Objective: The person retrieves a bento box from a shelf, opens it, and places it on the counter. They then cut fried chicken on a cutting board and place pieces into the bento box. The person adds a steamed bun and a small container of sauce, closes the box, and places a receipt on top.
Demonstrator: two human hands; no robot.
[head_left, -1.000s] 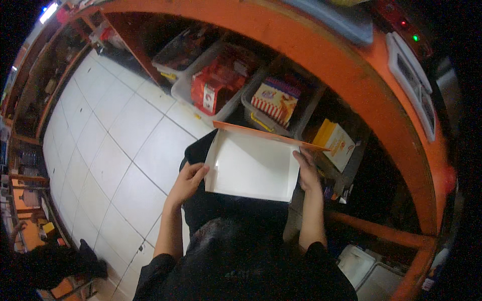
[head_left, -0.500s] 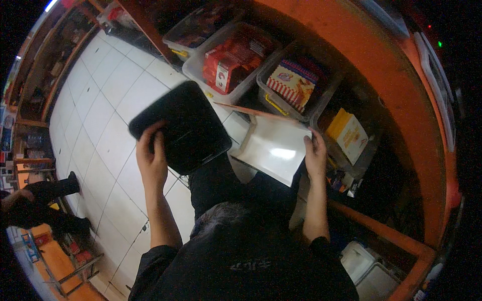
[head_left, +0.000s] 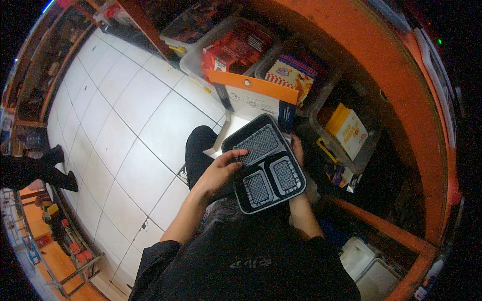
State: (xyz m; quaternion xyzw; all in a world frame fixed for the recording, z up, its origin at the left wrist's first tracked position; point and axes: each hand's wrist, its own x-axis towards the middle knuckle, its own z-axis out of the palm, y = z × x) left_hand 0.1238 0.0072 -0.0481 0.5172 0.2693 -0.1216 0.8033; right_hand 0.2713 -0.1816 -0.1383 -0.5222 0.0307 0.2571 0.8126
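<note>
The left hand (head_left: 221,170) lies spread atop the tray (head_left: 266,163), steadying it, while the right hand (head_left: 297,150) (mostly hidden) grips its far edge beside the box (head_left: 256,100).

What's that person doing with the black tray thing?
A person holds a black three-compartment tray in front of an orange shelf rack. The left hand rests on the tray's near edge, fingers on its biggest section. The right hand supports it from the far side, mostly hidden. Behind the tray is an open white and orange box. Clear bins of packaged goods sit on the shelf.
</note>
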